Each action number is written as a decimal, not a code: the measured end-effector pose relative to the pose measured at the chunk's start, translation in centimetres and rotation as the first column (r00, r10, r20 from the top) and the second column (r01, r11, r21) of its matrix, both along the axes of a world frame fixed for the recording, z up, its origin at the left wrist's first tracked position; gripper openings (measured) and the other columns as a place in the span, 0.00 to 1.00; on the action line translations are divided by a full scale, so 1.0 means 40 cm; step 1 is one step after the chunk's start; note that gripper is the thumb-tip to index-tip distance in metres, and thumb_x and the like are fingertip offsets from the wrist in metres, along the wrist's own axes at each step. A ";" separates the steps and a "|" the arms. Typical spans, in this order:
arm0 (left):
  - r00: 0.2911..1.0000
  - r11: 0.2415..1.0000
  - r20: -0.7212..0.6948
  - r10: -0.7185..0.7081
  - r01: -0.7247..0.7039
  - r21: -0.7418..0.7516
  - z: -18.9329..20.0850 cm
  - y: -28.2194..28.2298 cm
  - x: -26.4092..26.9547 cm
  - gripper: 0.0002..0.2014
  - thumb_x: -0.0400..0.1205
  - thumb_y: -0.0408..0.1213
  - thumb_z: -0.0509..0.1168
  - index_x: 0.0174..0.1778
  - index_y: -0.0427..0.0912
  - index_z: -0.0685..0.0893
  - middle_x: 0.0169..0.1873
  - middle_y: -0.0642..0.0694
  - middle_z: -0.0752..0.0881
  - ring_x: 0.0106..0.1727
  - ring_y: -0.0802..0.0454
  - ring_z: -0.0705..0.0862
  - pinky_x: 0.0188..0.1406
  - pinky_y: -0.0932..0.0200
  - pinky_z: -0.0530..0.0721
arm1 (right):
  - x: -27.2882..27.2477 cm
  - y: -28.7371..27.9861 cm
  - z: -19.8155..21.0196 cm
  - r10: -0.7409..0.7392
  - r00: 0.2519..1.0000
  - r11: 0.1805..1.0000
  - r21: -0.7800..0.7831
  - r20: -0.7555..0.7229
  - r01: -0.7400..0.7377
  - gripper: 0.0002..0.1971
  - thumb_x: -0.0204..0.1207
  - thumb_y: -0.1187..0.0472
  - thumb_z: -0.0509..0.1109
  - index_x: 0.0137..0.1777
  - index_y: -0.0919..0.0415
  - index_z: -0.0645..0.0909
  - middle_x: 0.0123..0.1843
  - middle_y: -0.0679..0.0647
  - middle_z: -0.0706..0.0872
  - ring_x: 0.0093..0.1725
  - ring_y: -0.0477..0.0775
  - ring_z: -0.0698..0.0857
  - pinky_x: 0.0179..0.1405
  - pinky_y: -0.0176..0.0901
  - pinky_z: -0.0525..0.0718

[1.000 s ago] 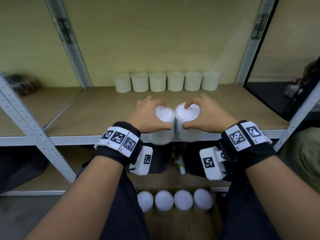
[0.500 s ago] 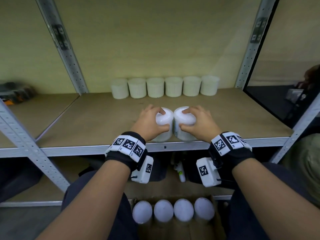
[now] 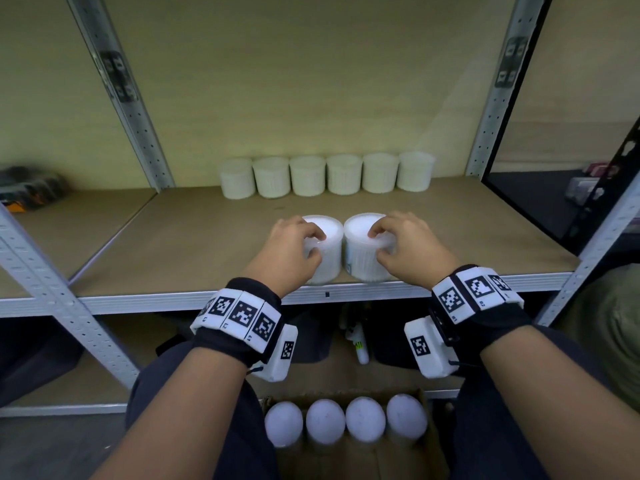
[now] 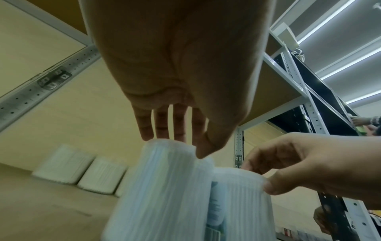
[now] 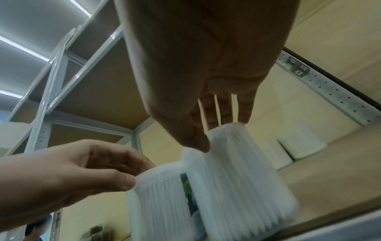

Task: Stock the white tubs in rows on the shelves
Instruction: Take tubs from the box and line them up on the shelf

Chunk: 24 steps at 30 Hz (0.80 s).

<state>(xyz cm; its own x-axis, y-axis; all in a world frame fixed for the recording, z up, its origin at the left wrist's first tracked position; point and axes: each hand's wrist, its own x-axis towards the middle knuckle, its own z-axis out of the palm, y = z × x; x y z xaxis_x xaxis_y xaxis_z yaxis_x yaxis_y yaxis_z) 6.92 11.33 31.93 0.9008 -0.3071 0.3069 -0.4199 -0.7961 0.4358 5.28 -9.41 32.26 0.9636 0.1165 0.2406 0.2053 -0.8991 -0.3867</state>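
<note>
Two white tubs stand side by side, touching, near the front edge of the shelf (image 3: 194, 244). The left hand (image 3: 287, 252) pinches the lid rim of the left tub (image 3: 325, 258) between thumb and fingertips; the right hand (image 3: 408, 251) pinches the right tub (image 3: 360, 258) likewise. Gripping at the top probably allows both to slide together toward the back row of tubs (image 3: 325, 174) at the rear wall. More tubs wait in the carton (image 3: 429, 441) below.
</note>
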 end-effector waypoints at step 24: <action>0.997 0.997 -0.046 -0.061 0.064 0.044 0.022 -0.201 0.151 0.14 0.83 0.33 0.62 0.62 0.44 0.86 0.64 0.45 0.84 0.67 0.48 0.79 0.64 0.60 0.75 | 0.133 -0.126 0.034 -0.270 0.959 0.963 -0.030 -0.086 0.269 0.15 0.72 0.61 0.74 0.59 0.58 0.86 0.61 0.56 0.87 0.61 0.58 0.85 0.62 0.52 0.84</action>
<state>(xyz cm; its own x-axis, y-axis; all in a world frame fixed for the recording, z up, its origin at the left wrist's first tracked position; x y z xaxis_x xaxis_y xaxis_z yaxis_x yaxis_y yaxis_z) 12.95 3.31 32.82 0.8920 -0.3760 0.2510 -0.4503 -0.7885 0.4190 10.59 -14.46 33.63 0.9772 -0.1471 0.1529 -0.0802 -0.9232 -0.3758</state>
